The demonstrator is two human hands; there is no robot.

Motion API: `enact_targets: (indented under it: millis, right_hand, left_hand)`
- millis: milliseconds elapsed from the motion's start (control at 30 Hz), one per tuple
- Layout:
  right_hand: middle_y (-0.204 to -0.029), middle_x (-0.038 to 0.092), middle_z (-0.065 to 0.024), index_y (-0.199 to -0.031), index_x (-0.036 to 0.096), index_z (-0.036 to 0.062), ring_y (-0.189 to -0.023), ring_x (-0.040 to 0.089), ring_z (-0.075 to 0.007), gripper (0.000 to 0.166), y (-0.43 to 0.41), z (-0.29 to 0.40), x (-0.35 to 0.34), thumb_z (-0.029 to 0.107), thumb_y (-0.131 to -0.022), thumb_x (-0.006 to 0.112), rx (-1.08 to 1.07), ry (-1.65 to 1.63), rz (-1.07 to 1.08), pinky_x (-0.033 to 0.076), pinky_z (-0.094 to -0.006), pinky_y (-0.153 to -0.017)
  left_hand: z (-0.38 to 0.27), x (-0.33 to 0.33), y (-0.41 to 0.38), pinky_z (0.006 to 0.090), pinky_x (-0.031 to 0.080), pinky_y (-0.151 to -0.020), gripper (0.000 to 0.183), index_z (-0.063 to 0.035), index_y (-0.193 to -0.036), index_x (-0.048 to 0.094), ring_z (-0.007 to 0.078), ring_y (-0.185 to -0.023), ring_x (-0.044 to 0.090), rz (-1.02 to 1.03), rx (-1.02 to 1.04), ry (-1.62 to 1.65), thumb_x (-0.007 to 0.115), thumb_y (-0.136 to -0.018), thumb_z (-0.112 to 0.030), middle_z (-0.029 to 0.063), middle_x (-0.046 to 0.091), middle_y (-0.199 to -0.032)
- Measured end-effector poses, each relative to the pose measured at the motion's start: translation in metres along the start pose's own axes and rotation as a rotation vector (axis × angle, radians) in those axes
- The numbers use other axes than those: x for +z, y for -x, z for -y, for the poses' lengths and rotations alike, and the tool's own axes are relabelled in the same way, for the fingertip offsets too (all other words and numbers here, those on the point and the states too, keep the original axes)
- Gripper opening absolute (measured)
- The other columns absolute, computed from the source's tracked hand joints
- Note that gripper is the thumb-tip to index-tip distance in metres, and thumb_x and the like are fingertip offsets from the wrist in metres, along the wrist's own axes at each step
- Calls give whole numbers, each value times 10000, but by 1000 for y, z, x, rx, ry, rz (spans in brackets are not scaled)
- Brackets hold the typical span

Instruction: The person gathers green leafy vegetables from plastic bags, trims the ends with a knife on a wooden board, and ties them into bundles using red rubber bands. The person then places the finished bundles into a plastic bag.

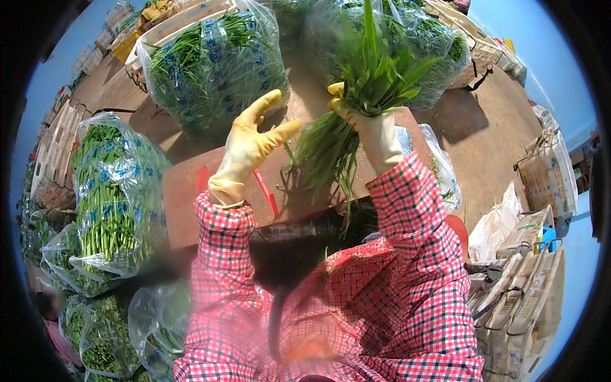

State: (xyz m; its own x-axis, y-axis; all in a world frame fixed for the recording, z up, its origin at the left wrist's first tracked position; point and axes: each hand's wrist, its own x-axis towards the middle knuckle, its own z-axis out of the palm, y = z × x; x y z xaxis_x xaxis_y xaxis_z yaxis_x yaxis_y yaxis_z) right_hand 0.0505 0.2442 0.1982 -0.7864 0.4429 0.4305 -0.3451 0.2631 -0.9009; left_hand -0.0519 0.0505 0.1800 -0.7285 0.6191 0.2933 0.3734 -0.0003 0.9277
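My right hand (367, 124), in a yellow and cream rubber glove, grips a bunch of long green leafy vegetables (377, 81) over the board's far right part. Broad leaves point up and away, while thinner leaves hang down towards me. My left hand (255, 143), gloved alike, is raised over the reddish-brown board (186, 191) with thumb and fingers spread. A few thin stems are close to its fingertips; whether they touch it I cannot tell. A red strip with writing (267, 193) lies on the board below my left hand.
Plastic-wrapped bundles of greens stand at left (107, 191), far left (215, 71) and far right (429, 52). White plastic crates (520, 296) are stacked at the lower right, others (55, 157) at the left. A clear bag (441, 167) lies right of the board. Part of a person shows at lower left.
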Motion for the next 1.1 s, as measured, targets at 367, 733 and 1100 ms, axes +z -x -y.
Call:
enact_targets:
  millis: [367, 733, 1100]
  right_hand:
    - [-941, 729, -56, -1032, 705, 1, -827, 651, -112, 243, -2, 9, 8, 64, -801, 743, -24, -155, -50, 514, -284, -733]
    - [-908, 721, -60, -1033, 691, 8, -788, 638, -108, 231, 0, 35, -5, 83, -817, 726, 54, 22, -25, 519, -284, -690]
    - [-992, 716, -76, -1092, 663, 28, -861, 652, -143, 277, -9, 6, -19, 95, -829, 716, -130, 144, 48, 512, -297, -769]
  left_hand:
    - [-44, -4, 20, 346, 324, -1089, 657, -22, -1342, 514, 203, -1262, 478, 113, -11, -23, 789, -801, -276, 94, 564, -1308]
    - [-90, 46, -2, 352, 331, -1100, 1009, 21, -1450, 310, 268, -1354, 399, 246, 146, -174, 886, -653, -205, 193, 459, -1425]
    - [-72, 39, -10, 368, 308, -1112, 1076, 2, -1477, 263, 295, -1355, 398, 246, 36, -359, 887, -638, -250, 214, 449, -1426]
